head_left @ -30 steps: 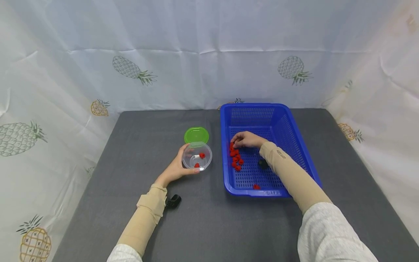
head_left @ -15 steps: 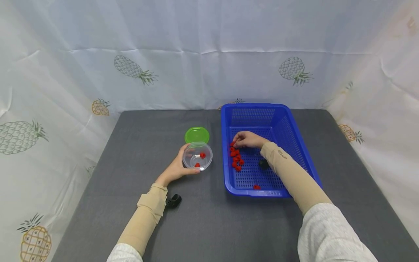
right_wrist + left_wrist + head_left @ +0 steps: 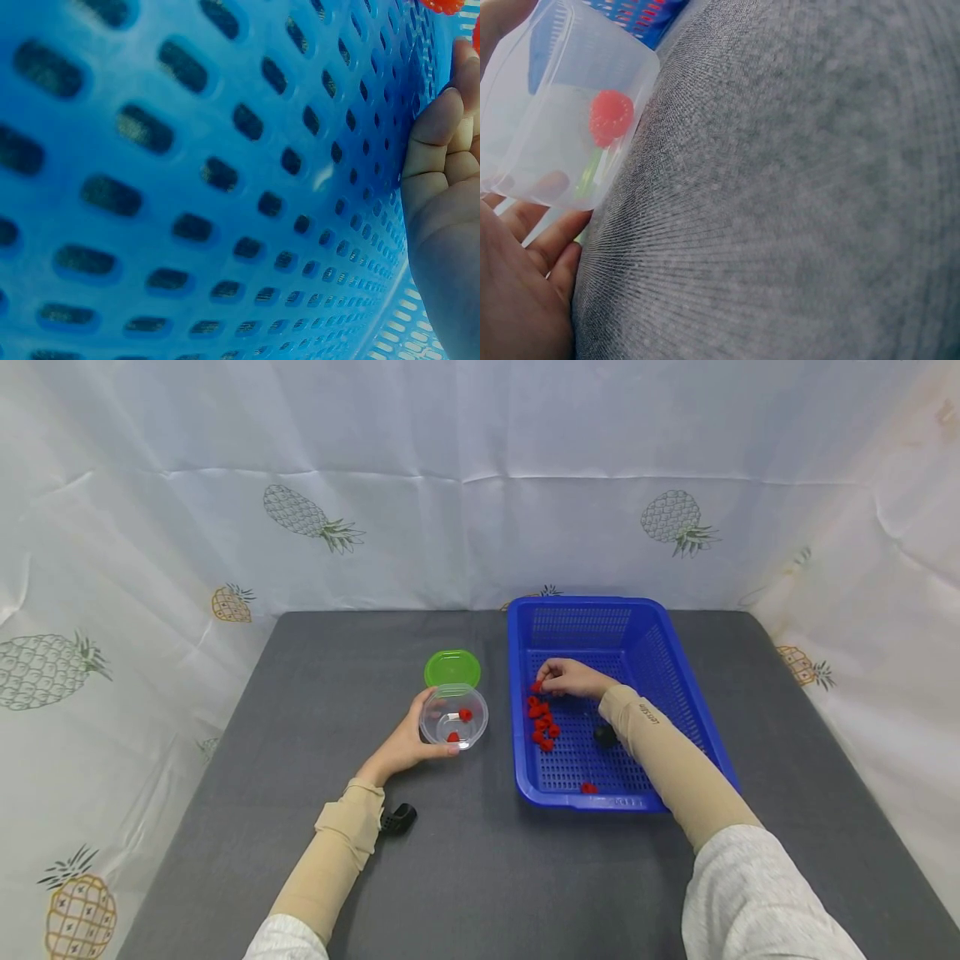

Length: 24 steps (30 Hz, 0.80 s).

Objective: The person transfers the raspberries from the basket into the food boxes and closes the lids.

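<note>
My left hand [image 3: 405, 743] holds a clear round plastic tub [image 3: 433, 727] by its side, thumb at the front and fingers behind. Two red raspberries lie inside; one raspberry [image 3: 611, 118] shows through the wall in the left wrist view. Over the left part of a blue perforated basket [image 3: 528, 789], my right hand [image 3: 573, 678] pinches a raspberry [image 3: 537, 687] between fingertips and thumb. Several more raspberries [image 3: 542, 725] lie below it along the basket's left side. In the right wrist view, the right hand [image 3: 446, 202] has curled fingers, and the pinched fruit is mostly cut off.
Behind the tub lies a green lid [image 3: 452, 668]. One raspberry [image 3: 588, 788] sits by the basket's front wall, and a dark round object [image 3: 604, 737] lies near the right forearm. A black curved object [image 3: 399, 819] shows beside the left wrist. Patterned curtains enclose the grey table [image 3: 480, 877].
My right hand has drawn slightly away from the other raspberries with one in its fingertips, leaving a small gap. The left hand and tub have stayed in place.
</note>
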Tool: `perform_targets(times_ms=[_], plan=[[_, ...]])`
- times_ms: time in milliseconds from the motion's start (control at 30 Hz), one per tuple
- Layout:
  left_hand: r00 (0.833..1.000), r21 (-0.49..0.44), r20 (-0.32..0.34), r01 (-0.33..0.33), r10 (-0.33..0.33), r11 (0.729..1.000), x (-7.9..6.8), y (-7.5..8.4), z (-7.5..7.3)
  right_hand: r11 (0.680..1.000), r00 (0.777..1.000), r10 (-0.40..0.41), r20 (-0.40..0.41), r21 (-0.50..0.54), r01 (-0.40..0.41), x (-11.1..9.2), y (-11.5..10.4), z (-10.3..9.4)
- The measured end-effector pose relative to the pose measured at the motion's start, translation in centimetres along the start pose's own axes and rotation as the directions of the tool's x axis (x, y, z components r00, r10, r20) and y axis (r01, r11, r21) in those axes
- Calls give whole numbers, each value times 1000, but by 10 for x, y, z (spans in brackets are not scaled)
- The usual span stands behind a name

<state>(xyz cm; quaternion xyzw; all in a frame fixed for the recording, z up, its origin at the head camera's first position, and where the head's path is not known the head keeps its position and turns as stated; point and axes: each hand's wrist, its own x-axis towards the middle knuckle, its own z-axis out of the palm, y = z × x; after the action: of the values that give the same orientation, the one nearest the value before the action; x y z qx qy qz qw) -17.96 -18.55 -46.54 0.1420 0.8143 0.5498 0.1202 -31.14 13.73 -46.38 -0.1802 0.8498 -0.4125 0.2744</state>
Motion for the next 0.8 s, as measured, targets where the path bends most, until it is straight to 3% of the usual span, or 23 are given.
perform_targets(times_ms=[367,800], plan=[[1000,4,1,3,-3,1000,1,-1,0,1000,1000,10,7,-19,-9,-4,-1,-2],[1000,-5,0,4,-4,1000,3,-2,0,998,999,-37,36,57,35,-6,-5,-6]])
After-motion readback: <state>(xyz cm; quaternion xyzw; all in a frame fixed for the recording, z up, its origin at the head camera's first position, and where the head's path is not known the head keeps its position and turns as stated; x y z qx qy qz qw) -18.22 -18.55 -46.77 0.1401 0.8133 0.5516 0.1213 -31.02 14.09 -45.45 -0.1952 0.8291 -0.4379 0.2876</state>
